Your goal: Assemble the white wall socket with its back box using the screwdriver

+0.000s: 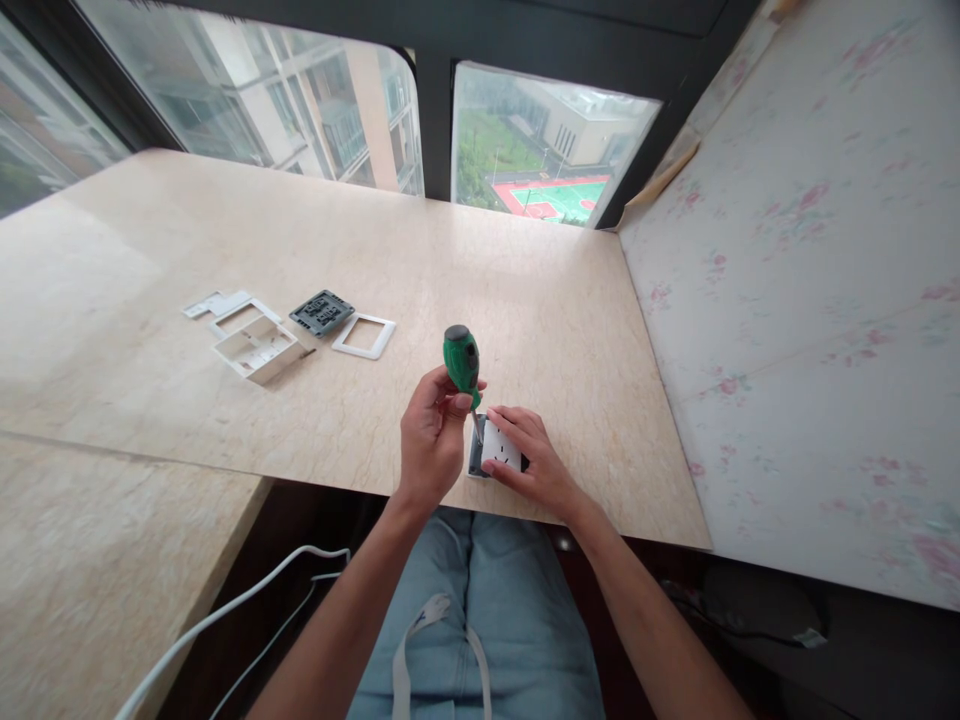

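Green-handled screwdriver (pixel 460 360), shaft down at white socket (pixel 501 448): my left hand (pixel 433 440) clamps fingers round its lower handle. My right hand (pixel 541 462) touches socket, thumb and fingers spread, can't tell if gripping. Socket lies on tabletop (pixel 525 290), near front edge.

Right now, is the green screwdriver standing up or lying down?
Upright, leaning slightly: the left hand holds the screwdriver, handle up, shaft down toward the socket.
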Available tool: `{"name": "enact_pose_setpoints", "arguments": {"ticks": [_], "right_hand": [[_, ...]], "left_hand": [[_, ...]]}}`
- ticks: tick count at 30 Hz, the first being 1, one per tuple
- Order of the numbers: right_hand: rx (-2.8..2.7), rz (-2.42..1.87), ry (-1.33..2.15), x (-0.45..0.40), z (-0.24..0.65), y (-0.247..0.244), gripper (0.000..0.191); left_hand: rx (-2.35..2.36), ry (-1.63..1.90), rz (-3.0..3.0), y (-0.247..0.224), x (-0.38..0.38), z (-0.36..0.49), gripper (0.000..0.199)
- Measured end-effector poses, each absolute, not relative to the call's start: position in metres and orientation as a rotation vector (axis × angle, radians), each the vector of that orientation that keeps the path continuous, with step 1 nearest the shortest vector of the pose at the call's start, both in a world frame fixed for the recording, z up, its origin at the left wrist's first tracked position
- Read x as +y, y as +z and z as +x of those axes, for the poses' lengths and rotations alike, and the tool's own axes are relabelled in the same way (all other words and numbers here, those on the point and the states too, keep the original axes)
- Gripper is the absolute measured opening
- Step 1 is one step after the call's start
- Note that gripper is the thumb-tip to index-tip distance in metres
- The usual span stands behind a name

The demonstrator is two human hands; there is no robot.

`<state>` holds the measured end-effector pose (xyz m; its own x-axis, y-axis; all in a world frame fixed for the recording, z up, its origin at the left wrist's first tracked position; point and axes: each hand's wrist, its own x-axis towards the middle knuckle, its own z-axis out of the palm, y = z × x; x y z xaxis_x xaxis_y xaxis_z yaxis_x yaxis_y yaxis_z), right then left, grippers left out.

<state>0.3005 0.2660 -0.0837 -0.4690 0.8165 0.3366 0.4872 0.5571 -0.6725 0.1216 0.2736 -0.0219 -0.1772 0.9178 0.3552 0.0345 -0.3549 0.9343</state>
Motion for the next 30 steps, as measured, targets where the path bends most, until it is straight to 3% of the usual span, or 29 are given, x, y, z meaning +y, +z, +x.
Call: {"name": "enact_pose_setpoints", "arguments": {"ticks": [8,15,30], "right_hand": [[-2.142,-1.043,0.667,0.2663,0.3012,-0.0838,0.058],[-2.109,-0.999,0.664,0.2649,0.3,-0.0806,0.033],[-2.062,-0.979,0.713,0.2638,0.2989,-0.0788,0.022]], "left_hand": [[1.154,1.628,1.37,-0.0213,0.2723,0.1194,0.019],[1.164,1.64,1.32,-0.0222,0.2735,0.1194,0.021],[1.147,1.665,1.332,-0.0256,0.2717,0.1176,0.019]]}}
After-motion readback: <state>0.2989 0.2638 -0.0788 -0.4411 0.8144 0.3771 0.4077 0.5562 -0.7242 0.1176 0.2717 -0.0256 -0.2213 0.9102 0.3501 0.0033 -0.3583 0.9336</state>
